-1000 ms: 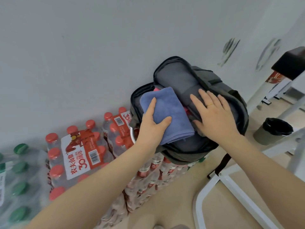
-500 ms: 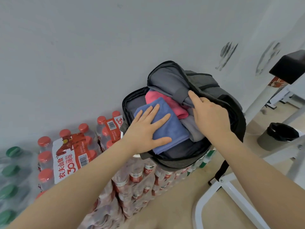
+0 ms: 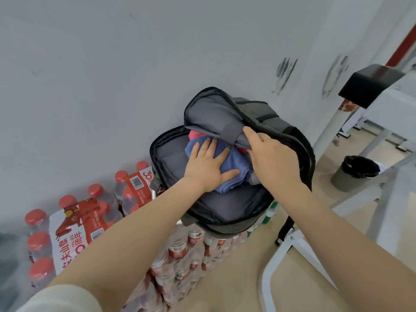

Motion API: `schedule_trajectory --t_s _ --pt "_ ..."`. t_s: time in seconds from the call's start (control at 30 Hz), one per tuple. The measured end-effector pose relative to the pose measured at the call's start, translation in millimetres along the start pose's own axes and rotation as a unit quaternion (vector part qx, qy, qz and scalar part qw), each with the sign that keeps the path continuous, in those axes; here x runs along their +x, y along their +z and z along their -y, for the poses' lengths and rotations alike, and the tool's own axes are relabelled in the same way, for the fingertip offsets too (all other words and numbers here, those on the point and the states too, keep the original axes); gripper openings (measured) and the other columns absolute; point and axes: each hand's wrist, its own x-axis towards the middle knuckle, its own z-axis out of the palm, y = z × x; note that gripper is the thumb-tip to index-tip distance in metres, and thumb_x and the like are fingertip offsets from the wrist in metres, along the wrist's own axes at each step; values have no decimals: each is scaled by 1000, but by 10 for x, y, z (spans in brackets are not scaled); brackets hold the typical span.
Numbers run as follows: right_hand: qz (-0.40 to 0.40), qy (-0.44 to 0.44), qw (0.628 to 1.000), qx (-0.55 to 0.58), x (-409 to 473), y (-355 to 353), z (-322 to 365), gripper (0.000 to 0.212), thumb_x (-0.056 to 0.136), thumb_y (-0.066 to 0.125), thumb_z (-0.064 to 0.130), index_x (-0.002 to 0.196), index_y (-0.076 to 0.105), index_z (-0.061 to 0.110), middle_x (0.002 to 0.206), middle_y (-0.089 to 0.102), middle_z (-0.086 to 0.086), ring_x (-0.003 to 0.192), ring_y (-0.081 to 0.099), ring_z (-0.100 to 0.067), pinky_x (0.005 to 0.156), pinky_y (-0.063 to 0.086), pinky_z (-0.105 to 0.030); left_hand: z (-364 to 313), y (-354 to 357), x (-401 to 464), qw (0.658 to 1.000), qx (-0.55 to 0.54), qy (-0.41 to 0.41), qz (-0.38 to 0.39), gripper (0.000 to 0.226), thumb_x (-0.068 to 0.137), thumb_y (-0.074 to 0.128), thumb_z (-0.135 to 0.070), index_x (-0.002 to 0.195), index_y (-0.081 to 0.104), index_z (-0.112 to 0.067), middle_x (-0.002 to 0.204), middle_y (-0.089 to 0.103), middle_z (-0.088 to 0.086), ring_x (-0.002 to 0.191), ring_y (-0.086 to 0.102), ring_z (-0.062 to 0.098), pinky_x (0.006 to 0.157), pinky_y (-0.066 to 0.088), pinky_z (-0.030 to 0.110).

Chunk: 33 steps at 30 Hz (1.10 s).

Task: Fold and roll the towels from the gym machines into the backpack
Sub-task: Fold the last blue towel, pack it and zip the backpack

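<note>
The blue towel [image 3: 234,167] is pressed flat-fingered by the left hand [image 3: 207,166]; the backpack [image 3: 227,206] flap [image 3: 216,118] is gripped by the right hand [image 3: 273,158].

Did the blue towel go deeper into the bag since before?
Yes. The blue towel has slid down into the backpack, under the left hand, with the grey flap now partly covering it.

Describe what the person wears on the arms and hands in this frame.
Both forearms are bare. The right hand carries a thin gold-coloured ring on one finger. The left hand shows no jewellery; a pale cream sleeve edge appears near the upper left arm.
</note>
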Motion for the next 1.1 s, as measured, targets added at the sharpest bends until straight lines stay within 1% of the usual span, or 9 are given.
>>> schedule_trajectory --t_s 0.1,0.23,0.37,0.53,0.7,0.77,0.87,0.97,1.1 --pt "1 -7 1000 30 -106 100 76 57 68 78 18 118 57 2 94 66 -17 73 64 -34 53 48 -30 128 -52 -251 998 -27 53 1 69 90 33 -58 147 14 -24 157 4 11 144 4 27 116 2 43" --pt "7 -3 998 -57 -285 252 229 61 71 73 35 120 56 2 108 66 -15 93 64 -29 81 45 -36 339 -141 -595 975 -90 118 -164 61 85 36 -48 124 54 -5 130 53 15 116 54 32 94 48 45" --pt "27 2 997 -77 -371 247 344 58 81 59 37 126 51 2 121 61 -16 110 59 -29 94 27 -38 273 -179 -464 966 8 203 -162 62 90 33 -50 141 35 -15 148 34 15 133 36 35 108 27 44" --pt "-104 14 994 -25 -325 -77 145 28 88 46 25 104 64 11 123 61 -10 118 53 -29 101 27 -42 177 -79 -318 977 -9 191 -95 70 87 19 -60 145 24 -21 154 20 8 142 19 32 114 17 45" --pt "155 204 945 201 -21 -156 -302 59 93 38 49 142 30 19 153 26 -5 141 22 -24 115 8 -48 213 -81 -347 979 -11 190 -68 84 79 -3 -70 146 16 -24 156 14 4 144 12 28 116 14 41" --pt "204 232 910 275 99 -112 -422 62 91 40 53 143 28 22 152 28 -1 139 25 -22 115 13 -52 196 -103 -378 981 -8 187 -58 85 78 -3 -71 146 16 -23 156 14 5 144 12 27 116 14 40" --pt "238 199 925 219 157 -79 -381 52 85 51 49 131 47 25 137 46 -5 128 40 -27 108 26 -50 190 -183 -417 982 -30 178 -60 77 85 14 -64 144 27 -18 152 26 8 140 24 28 114 22 40" --pt "183 148 938 255 118 -172 -227 32 80 61 35 96 63 7 98 63 -12 97 56 -29 82 41 -40 213 -364 -415 961 -39 203 -184 54 86 40 -34 134 44 -8 134 50 18 120 50 34 96 46 48" --pt "111 56 957 261 -95 -447 25 27 76 64 30 98 62 13 97 56 -5 90 55 -24 73 45 -37 333 -686 -374 921 90 249 -285 73 72 55 -28 140 31 -14 147 33 16 134 26 32 112 18 45"
